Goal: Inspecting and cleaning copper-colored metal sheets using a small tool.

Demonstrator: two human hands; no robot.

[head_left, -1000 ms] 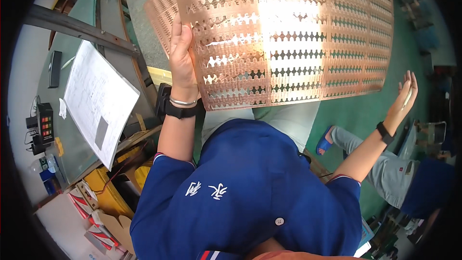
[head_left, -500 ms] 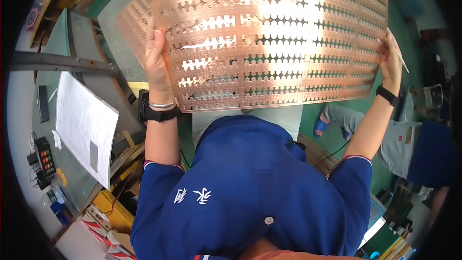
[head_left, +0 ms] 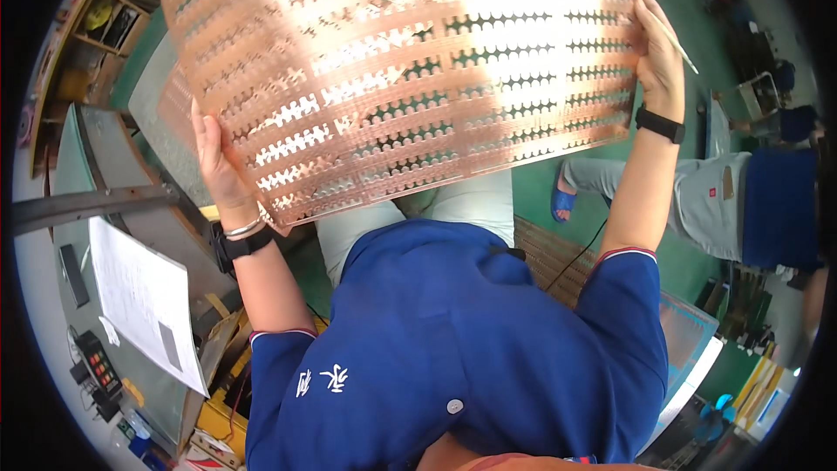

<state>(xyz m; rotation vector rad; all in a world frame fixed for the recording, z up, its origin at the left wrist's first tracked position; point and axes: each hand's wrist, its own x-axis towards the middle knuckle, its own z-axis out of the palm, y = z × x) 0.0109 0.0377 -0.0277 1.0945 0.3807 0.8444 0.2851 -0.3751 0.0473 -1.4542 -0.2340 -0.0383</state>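
Note:
I hold up a large copper-coloured perforated sheet [head_left: 397,126], its rows of scalloped cutouts catching bright light. Its near edge slants, lower on the left and higher on the right. My left hand [head_left: 225,176] is closed on the sheet's lower left edge, with part of the fingers behind it. At the right edge, my right hand [head_left: 661,65] grips the sheet too. A thin pale pen-like stick [head_left: 676,42] juts from between that hand's fingers. Behind the left edge, part of a second copper-coloured sheet [head_left: 177,105] shows on a grey surface.
On the left, a dark metal bar [head_left: 96,204] reaches across above a table with written paper [head_left: 144,305] and a black box with coloured buttons [head_left: 103,365]. Wooden shelves [head_left: 109,26] stand at far left. Another person in grey trousers [head_left: 697,196] is on the right.
The sheet has shifted left in view and tilted, its right side now higher and its left side lower. Both hands have moved with it, still gripping.

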